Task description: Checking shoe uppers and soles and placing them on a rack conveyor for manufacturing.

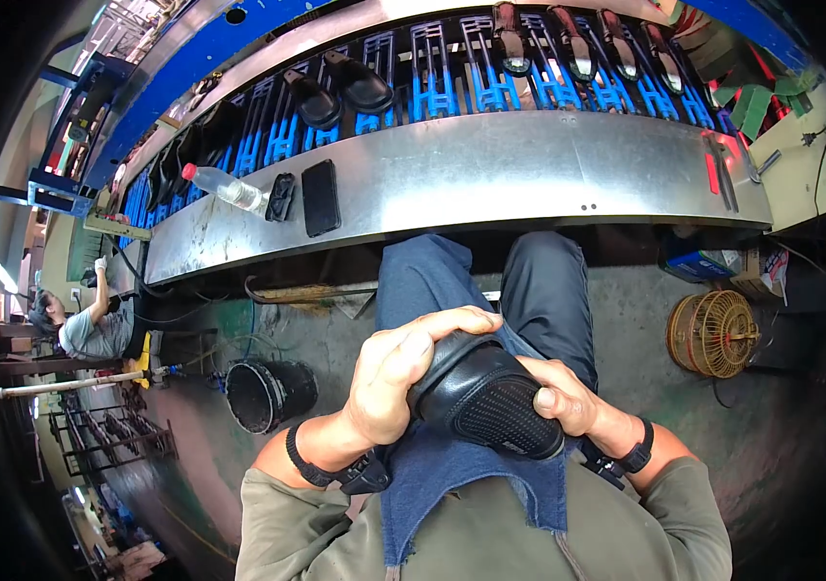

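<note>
A black leather shoe [476,382] with a perforated panel is held between both hands above my lap. My left hand [398,373] is wrapped round its left side, with the fingers reaching over the far edge. On the other side, my right hand [565,395] grips it, the thumb pressing on the perforated part and the other fingers mostly hidden behind the shoe. Under it, a dark blue apron [461,504] covers my front.
A metal bench [490,179] carries a clear bottle [229,189], a black phone [321,198] and tools [722,174]. Shoes [360,85] rest on a blue-slatted conveyor behind. A bucket [268,392] and a wire fan [713,334] stand on the floor. Another person [98,329] works at far left.
</note>
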### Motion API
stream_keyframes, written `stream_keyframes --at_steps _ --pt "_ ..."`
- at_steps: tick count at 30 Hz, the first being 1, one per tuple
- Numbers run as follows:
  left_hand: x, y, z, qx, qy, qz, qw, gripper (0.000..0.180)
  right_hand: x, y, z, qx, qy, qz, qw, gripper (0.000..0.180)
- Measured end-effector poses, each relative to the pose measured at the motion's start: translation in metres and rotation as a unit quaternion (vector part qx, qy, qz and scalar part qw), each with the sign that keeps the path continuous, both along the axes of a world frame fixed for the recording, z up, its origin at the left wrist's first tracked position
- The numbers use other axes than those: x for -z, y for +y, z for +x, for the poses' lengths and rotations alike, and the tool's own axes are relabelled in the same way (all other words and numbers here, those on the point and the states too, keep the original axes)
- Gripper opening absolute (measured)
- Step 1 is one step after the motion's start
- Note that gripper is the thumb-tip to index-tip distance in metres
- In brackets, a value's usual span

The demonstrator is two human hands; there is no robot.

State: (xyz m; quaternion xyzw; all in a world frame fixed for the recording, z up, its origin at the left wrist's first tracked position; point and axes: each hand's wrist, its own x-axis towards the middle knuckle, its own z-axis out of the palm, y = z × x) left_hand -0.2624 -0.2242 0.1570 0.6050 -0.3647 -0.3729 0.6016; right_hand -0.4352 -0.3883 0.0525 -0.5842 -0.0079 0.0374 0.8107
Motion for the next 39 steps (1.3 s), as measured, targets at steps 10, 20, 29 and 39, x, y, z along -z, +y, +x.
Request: stream_keyframes --at_steps 10,20,29,39 --pt "0.002 0.002 -0.004 -0.001 0.009 0.011 1.000 0.073 -0.002 -0.001 0.000 -0.008 0.017 0.007 1.000 0.065" --pt "-0.013 0.026 -0.002 0.105 -0.233 -0.011 0.967 0.070 0.012 0.001 -0.007 -0.007 0.008 0.027 1.000 0.070" --pt "0.017 0.007 -0.029 -0.034 -0.313 -0.031 0.949 0.070 0.019 0.004 -0.013 0.029 0.017 0.075 0.997 0.075" --pt "0.033 -0.019 -0.044 -0.022 -0.229 -0.049 0.972 0.090 0.034 -0.010 -0.026 0.124 0.008 0.234 0.964 0.079"
